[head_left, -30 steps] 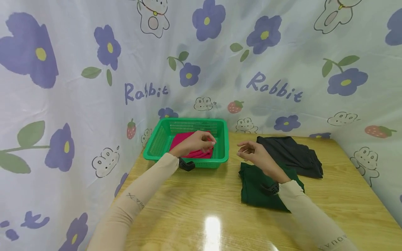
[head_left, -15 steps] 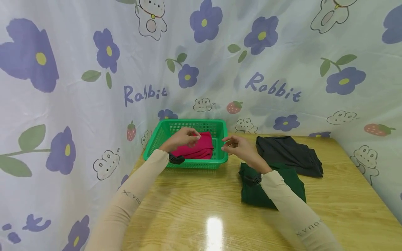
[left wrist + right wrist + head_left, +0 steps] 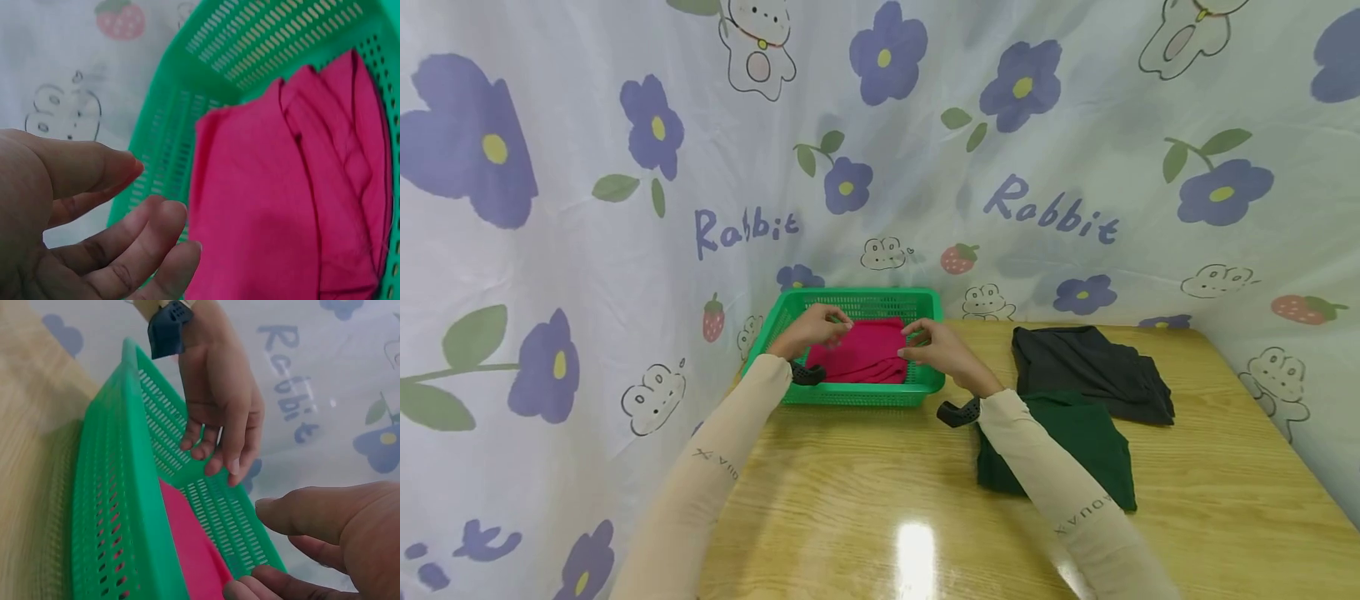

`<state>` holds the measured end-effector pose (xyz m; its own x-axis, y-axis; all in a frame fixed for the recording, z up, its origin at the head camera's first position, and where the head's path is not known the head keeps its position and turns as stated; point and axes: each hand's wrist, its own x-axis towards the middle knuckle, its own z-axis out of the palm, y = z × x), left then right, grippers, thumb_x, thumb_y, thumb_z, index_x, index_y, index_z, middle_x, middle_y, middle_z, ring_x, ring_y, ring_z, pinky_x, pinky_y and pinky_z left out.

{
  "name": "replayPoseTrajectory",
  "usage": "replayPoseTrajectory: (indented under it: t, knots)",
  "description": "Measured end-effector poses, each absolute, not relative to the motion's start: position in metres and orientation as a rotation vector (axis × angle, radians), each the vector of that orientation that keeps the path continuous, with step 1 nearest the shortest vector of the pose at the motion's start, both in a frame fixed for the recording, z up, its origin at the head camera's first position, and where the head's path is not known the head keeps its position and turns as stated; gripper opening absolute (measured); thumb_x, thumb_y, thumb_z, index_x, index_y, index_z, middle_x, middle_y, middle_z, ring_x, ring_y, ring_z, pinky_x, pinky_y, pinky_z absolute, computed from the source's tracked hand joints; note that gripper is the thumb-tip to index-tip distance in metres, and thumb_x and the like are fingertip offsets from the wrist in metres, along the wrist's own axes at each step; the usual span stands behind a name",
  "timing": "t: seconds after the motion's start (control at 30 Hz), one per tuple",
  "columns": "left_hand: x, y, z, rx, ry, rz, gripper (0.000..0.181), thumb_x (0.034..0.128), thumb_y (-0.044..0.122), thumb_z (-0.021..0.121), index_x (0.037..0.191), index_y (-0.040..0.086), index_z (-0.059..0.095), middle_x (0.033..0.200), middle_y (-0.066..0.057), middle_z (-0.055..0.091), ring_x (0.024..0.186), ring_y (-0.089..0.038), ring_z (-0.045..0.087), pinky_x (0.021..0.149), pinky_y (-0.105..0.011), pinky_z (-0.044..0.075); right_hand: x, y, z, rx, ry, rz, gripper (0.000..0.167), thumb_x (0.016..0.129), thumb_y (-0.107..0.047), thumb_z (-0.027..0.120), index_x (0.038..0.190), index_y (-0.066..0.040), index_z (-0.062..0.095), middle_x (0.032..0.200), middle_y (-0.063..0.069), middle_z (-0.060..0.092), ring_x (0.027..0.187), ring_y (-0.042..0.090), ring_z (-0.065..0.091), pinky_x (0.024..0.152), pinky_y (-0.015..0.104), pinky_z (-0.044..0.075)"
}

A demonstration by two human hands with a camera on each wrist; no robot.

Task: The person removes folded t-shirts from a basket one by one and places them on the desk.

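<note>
Covering part of the dark green cloth is the right sleeve, cut off at the near edge, like the left sleeve. Farther on, the left hand is over the left side of the green basket and the right hand over its right side. Both hands are loose and hold nothing. The folded pink cloth lies in the basket, partly hidden by the left hand; I can't tell if either hand touches it. On the far right is a dark grey cloth. Behind hangs a flowery curtain, cut off on top.
</note>
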<state>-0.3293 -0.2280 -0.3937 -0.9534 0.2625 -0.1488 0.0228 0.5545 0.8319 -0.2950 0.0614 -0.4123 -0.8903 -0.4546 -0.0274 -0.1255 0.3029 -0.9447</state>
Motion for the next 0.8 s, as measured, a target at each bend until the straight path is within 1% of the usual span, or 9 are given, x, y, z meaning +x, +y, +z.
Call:
replayPoseTrajectory:
  t: [0.03,0.17,0.2,0.3,0.43,0.6,0.7,0.8]
  knots:
    - [-0.331,-0.230,-0.395,0.223,2.534,1.354,0.025,0.1074,0.016,0.058,0.125,0.000,0.065,0.116,-0.019,0.064,0.088,-0.029,0.066,0.092,-0.056,0.053,-0.297,0.059,-0.413,-0.524,2.285,-1.616,0.041,0.098,-0.018,0.074,0.135,-0.010,0.058,0.129,0.021,0.058,0.104,0.033,0.067,0.097,0.049,0.054]
    - [-0.336,-0.238,-0.401,0.186,2.530,1.370,0.027,0.1081,0.016,0.057,0.128,0.000,0.064,0.126,-0.022,0.061,0.098,-0.041,0.064,0.097,-0.062,0.048,-0.302,0.051,-0.417,-0.496,2.276,-1.618,0.044,0.098,-0.018,0.074,0.138,-0.010,0.056,0.134,0.022,0.054,0.114,0.044,0.062,0.100,0.053,0.051]
    - [-0.337,-0.239,-0.403,0.178,2.532,1.372,0.027,0.1082,0.016,0.056,0.128,-0.001,0.064,0.128,-0.023,0.060,0.101,-0.045,0.063,0.097,-0.063,0.048,-0.303,0.049,-0.418,-0.488,2.271,-1.619,0.045,0.098,-0.018,0.074,0.138,-0.010,0.055,0.135,0.023,0.053,0.116,0.045,0.061,0.101,0.053,0.050]
    - [-0.339,-0.243,-0.405,0.157,2.551,1.363,0.029,0.1086,0.016,0.055,0.130,-0.002,0.063,0.132,-0.025,0.058,0.105,-0.049,0.061,0.096,-0.062,0.048,-0.307,0.042,-0.421,-0.462,2.257,-1.621,0.048,0.098,-0.018,0.074,0.140,-0.009,0.054,0.137,0.024,0.051,0.119,0.046,0.060,0.103,0.056,0.047]
    - [-0.340,-0.247,-0.408,0.106,2.558,1.355,0.032,0.1087,0.015,0.054,0.133,-0.005,0.060,0.132,-0.027,0.057,0.103,-0.049,0.061,0.096,-0.062,0.048,-0.311,0.034,-0.424,-0.426,2.261,-1.604,0.051,0.099,-0.025,0.072,0.142,-0.008,0.052,0.139,0.024,0.051,0.120,0.044,0.059,0.104,0.057,0.046]
    - [-0.344,-0.251,-0.413,0.074,2.562,1.331,0.037,0.1091,0.017,0.054,0.137,-0.007,0.058,0.134,-0.029,0.055,0.101,-0.046,0.061,0.096,-0.061,0.049,-0.314,0.026,-0.426,-0.389,2.261,-1.589,0.052,0.102,-0.034,0.068,0.143,-0.009,0.050,0.139,0.016,0.052,0.121,0.045,0.057,0.104,0.058,0.045]
    - [-0.344,-0.250,-0.412,0.074,2.564,1.334,0.034,0.1093,0.018,0.053,0.135,-0.004,0.060,0.134,-0.029,0.055,0.100,-0.045,0.061,0.095,-0.061,0.049,-0.318,0.022,-0.428,-0.364,2.264,-1.595,0.054,0.101,-0.038,0.068,0.142,-0.009,0.050,0.140,0.014,0.052,0.120,0.046,0.057,0.104,0.058,0.045]
    - [-0.344,-0.249,-0.408,0.055,2.559,1.345,0.031,0.1095,0.018,0.053,0.132,-0.002,0.061,0.135,-0.028,0.055,0.104,-0.047,0.059,0.096,-0.062,0.048,-0.321,0.019,-0.430,-0.349,2.277,-1.583,0.060,0.100,-0.043,0.068,0.144,-0.007,0.049,0.136,0.013,0.053,0.116,0.046,0.058,0.101,0.057,0.047]
